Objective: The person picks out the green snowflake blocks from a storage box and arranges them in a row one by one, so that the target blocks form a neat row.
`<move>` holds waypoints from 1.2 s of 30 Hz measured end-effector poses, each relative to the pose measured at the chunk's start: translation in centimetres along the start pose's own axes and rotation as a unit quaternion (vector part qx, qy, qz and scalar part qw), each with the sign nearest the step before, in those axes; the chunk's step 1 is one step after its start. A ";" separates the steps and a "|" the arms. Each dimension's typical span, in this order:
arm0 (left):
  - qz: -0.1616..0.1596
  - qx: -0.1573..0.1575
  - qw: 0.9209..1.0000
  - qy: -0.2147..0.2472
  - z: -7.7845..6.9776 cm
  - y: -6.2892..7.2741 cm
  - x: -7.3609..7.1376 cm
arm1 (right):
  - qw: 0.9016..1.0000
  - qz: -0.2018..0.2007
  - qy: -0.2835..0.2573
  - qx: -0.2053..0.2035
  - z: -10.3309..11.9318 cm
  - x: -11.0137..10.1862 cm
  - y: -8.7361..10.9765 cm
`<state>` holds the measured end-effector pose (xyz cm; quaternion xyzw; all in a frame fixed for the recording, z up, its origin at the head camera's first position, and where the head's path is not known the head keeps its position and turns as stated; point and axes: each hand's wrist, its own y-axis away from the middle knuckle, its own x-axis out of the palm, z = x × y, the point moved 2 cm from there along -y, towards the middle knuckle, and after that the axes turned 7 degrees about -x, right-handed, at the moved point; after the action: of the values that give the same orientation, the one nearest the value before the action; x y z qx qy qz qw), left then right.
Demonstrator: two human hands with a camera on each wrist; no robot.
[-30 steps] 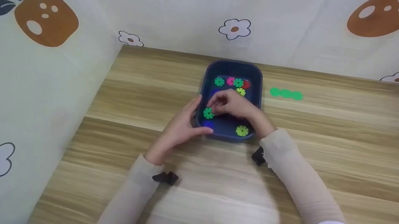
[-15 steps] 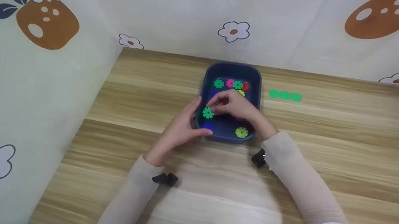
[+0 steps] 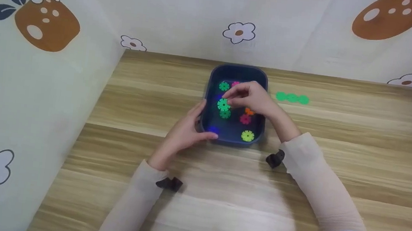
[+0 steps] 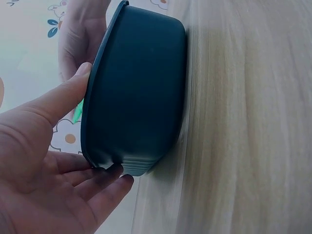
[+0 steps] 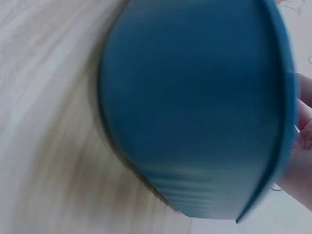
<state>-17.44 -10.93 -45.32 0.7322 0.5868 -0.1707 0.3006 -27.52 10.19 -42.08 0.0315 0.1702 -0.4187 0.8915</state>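
Observation:
A dark blue plastic bin (image 3: 239,144) stands on the table, its outer wall (image 4: 141,78) large in the left wrist view. My left hand (image 3: 182,133) grips its near-left corner, thumb over the rim and fingers along the outside. Above the bin, my right hand (image 3: 256,99) pinches a bright green snowflake disc (image 3: 224,104) between thumb and fingers. Below that disc lies another green disc (image 3: 224,114). Pink (image 3: 245,119), orange (image 3: 249,111) and yellow (image 3: 247,135) discs lie nearby in the bin. The right wrist view is mostly the blurred bin wall (image 5: 195,97).
Three green discs joined in a row (image 3: 292,98) lie on the wooden table (image 3: 342,146) right of the bin. Another green disc (image 3: 224,86) sits at the bin's far end, and a blue one (image 3: 213,130) in its near-left corner. A printed cloth (image 3: 186,16) hangs behind the table.
My right hand has lifted and moved away from me and slightly right with the green disc, uncovering the lower green, pink and orange discs. My left hand stays on the bin.

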 end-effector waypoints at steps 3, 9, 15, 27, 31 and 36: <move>-0.004 0.001 1.000 -0.002 0.0 -0.1 -0.1 | 1.000 -0.017 -0.021 -0.002 0.3 -0.8 0.3; -0.007 0.013 1.000 -0.008 -0.1 -0.3 -0.1 | 0.998 -0.056 -0.036 0.013 0.5 -2.6 1.1; -0.008 0.020 1.000 -0.019 0.0 -0.4 0.0 | 0.994 -0.092 -0.058 0.017 0.5 -4.3 2.1; -0.004 0.006 1.000 -0.028 -0.2 -0.2 -0.3 | 0.984 -0.169 -0.055 0.023 -0.7 -6.8 3.9; -0.003 0.006 0.999 -0.031 -0.1 -0.2 -0.2 | 0.981 -0.182 -0.060 0.015 -0.6 -7.5 4.7; -0.008 0.009 0.999 -0.037 -0.1 -0.2 -0.1 | 0.973 -0.212 -0.086 0.010 -1.8 -8.4 5.6</move>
<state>-17.71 -10.91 -45.19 0.7235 0.5793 -0.2053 0.3144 -28.76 20.37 -41.43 -0.0329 0.0916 -0.6009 0.7934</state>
